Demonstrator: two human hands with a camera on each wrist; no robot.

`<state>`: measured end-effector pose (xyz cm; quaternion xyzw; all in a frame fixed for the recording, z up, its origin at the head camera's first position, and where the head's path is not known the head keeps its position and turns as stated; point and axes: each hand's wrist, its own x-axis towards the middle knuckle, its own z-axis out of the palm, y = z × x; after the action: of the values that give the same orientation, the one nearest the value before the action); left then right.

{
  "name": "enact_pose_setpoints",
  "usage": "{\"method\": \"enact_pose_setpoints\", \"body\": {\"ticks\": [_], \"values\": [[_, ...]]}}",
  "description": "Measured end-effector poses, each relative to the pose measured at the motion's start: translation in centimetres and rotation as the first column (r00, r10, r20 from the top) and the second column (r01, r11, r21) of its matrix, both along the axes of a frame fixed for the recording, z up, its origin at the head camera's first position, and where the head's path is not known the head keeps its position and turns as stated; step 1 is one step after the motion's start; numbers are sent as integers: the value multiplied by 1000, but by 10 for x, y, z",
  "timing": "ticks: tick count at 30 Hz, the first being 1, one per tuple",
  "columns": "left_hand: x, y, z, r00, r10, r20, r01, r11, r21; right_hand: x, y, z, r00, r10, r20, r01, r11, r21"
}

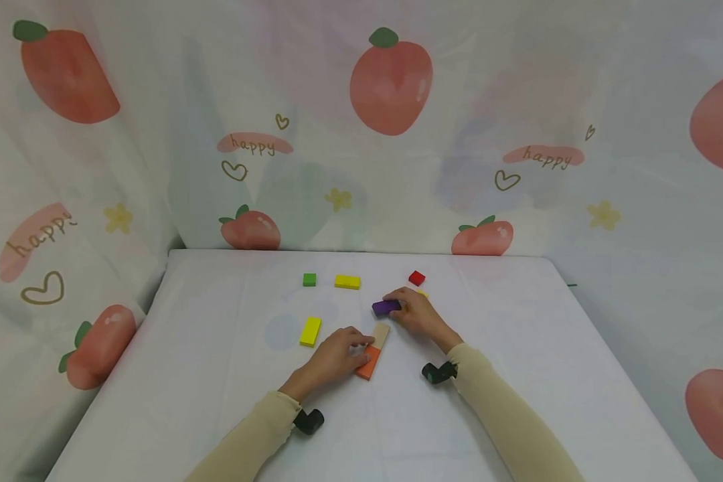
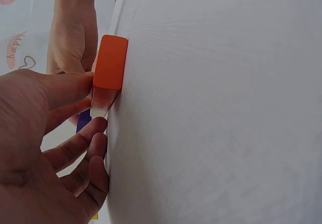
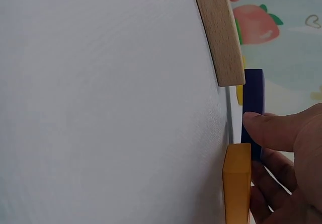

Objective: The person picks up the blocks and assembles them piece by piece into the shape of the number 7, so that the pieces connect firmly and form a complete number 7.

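Thumb and fingers of the right hand point(image 1: 418, 313) pinch a deep-purple oblong block point(image 1: 383, 308) just beyond a pale, grained wooden block point(image 1: 381, 333); the left hand point(image 1: 333, 356), fingers loosely parted, touches the bright-orange block point(image 1: 370, 367) abutting it on the bench point(image 1: 506, 314).

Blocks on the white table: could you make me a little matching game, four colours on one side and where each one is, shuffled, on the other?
Blocks
1. Purple block
2. Orange block
3. Green block
4. Red block

Places
A. Toward the far edge, just left of a yellow block
B. Touched by the left hand, in line with the plain wooden block
C. Toward the far edge, beyond the right hand
D. In the right hand's grip

Right pairs: 1-D, 2-B, 3-A, 4-C
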<state>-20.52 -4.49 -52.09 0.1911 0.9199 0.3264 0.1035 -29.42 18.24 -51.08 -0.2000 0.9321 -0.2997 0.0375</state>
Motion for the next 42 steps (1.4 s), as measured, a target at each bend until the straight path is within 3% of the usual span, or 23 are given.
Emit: {"method": "enact_pose_setpoints", "body": {"ticks": [31,42], "values": [[2,1,2,1000,10,9,-10,1000,-4,4,15,0,997,39,64,-46,993,112],[1,1,0,1000,11,-7,-11,1000,-7,4,15,3,996,63,61,-69,992,103]]}}
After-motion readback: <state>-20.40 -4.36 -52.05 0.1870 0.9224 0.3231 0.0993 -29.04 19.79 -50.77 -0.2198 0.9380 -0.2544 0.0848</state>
